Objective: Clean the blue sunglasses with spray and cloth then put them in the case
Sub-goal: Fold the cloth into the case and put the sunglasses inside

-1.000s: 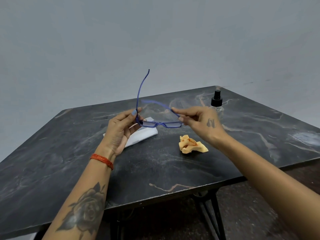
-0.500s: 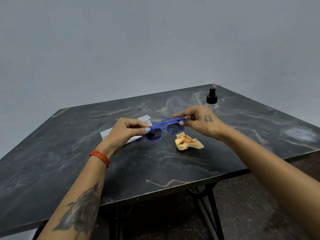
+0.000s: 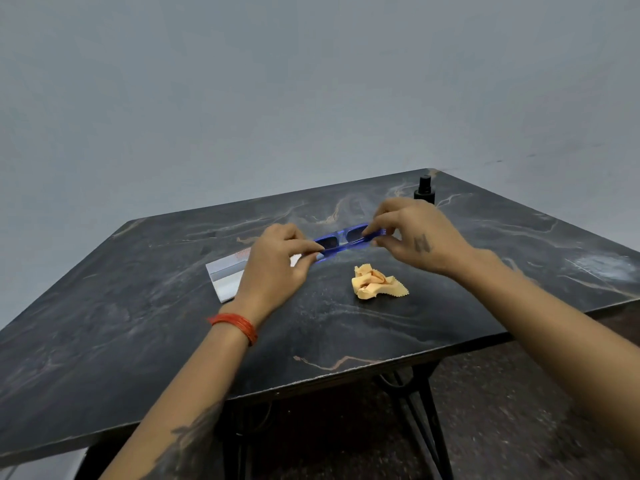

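Holding the blue rectangular plastic sunglasses [image 3: 346, 239] by both ends, left hand [image 3: 277, 261] pinches the left end of the frame and right hand [image 3: 415, 233] pinches the right end, each grip closed on the frame with thumb and fingers. A second ago the arms were swung open and sticking up; now both arms look folded flat behind the front, and the sunglasses sit low, just above the dark marble-pattern worktop [image 3: 138, 323], lenses facing the camera. Whether they touch the surface, can't tell. Crumpled orange cleaning cloth [image 3: 375, 283] lies near, in front of the sunglasses, not touched. Small spray bottle with black cap [image 3: 424, 189] stands behind the right hand at the far corner. White-grey flat case [image 3: 227, 277] lies on the worktop, partly hidden under the left hand. Folding suggests cleaning is likely finished and the case step comes next, though the case looks closed from here, so it needs opening first.
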`<move>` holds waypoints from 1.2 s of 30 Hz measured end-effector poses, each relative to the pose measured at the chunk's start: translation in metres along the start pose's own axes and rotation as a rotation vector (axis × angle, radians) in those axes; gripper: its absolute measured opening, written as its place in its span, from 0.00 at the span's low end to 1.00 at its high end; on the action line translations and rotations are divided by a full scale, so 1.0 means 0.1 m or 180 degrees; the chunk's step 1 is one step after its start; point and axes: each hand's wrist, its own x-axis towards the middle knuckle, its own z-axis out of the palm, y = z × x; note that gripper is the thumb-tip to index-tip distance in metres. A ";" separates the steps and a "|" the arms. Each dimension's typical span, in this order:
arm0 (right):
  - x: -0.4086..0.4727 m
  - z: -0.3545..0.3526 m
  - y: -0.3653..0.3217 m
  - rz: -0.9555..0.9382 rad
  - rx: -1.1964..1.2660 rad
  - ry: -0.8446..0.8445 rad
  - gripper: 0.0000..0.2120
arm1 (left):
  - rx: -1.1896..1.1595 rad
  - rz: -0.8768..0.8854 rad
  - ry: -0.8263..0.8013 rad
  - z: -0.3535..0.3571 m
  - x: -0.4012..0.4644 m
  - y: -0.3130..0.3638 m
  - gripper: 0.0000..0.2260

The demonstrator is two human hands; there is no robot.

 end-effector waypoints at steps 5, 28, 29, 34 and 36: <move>-0.10 0.22 0.02 -0.0207 -0.0876 0.0098 0.08 | 0.0725 0.0536 -0.0130 0.15 -0.03 0.12 0.06; -0.21 0.38 0.00 -0.0187 -0.1375 -0.0679 0.11 | 0.0981 0.0248 -0.0836 0.35 -0.13 0.09 0.05; -0.21 0.38 0.00 -0.0165 -0.1331 -0.0657 0.11 | 0.1021 0.0260 -0.0859 0.35 -0.13 0.09 0.05; -0.28 0.39 -0.01 0.0001 -0.0743 -0.0105 0.09 | 0.1070 0.0502 -0.0596 0.28 -0.15 0.15 0.04; -0.34 0.38 -0.05 0.0349 -0.0114 0.0475 0.07 | 0.0805 0.0515 -0.0345 0.29 -0.19 0.19 0.05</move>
